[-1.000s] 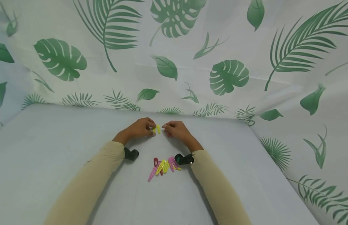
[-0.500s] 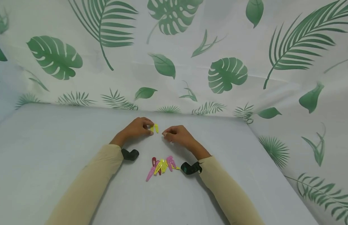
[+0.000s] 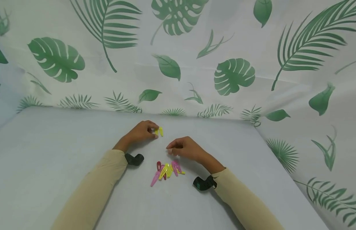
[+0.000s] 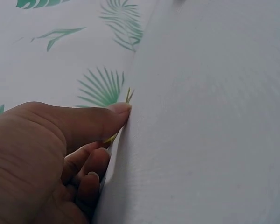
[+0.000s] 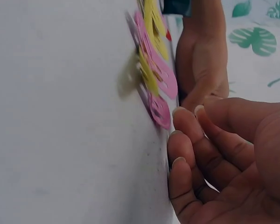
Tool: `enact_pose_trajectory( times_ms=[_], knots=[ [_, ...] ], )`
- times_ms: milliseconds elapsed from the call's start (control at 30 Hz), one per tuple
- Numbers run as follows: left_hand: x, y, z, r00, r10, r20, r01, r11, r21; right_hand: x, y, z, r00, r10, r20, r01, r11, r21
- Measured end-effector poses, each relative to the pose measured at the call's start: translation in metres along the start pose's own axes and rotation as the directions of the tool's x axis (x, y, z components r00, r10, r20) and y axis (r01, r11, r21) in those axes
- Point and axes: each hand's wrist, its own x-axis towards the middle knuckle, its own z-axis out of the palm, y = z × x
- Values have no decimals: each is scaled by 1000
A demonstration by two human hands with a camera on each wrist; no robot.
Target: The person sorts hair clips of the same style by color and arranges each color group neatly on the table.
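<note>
My left hand point(image 3: 141, 131) is at the far part of the table, thumb and forefinger pinching a yellow snap hair clip point(image 3: 156, 132). In the left wrist view the thumb point(image 4: 100, 122) hides most of that clip. A second yellow hair clip point(image 3: 161, 131) lies just right of the fingertips. My right hand point(image 3: 185, 148) hovers with bent, relaxed fingers and holds nothing. Nearer to me, below the right fingertips, sits a loose pile of pink, yellow and red hair clips point(image 3: 168, 170). In the right wrist view pink clips point(image 5: 159, 111) lie beyond the fingertips, apart from them.
A white table surface point(image 3: 65, 137) lies under everything. Behind it and to the right hangs a white cloth point(image 3: 195, 80) printed with green leaves. Black camera mounts point(image 3: 205, 183) sit on both wrists, the right one beside the pile.
My right hand has drawn back from beside the two yellow clips, toward me and near the pile. My left hand has stayed at the yellow clips.
</note>
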Motion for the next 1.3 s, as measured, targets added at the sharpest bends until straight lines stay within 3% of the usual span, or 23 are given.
enact_pose_trajectory(
  times_ms=[233,400,867,1300],
  knots=[
    [0,1,1,1000,-6,0,6,1000,-8,-11,-2,2,996,-13,91,13,1000,8],
    [-2,1,1,999,-30,-18,30,1000,1,-12,-3,6,987,-80,139,79,997,12],
    [-2,2,4,999,-46,-23,46,999,-4,-23,-10,14,981,-76,177,70,997,41],
    [-4,4,3,1000,-18,-23,18,1000,-2,-25,-16,26,983,-124,137,143,979,-143]
  ],
)
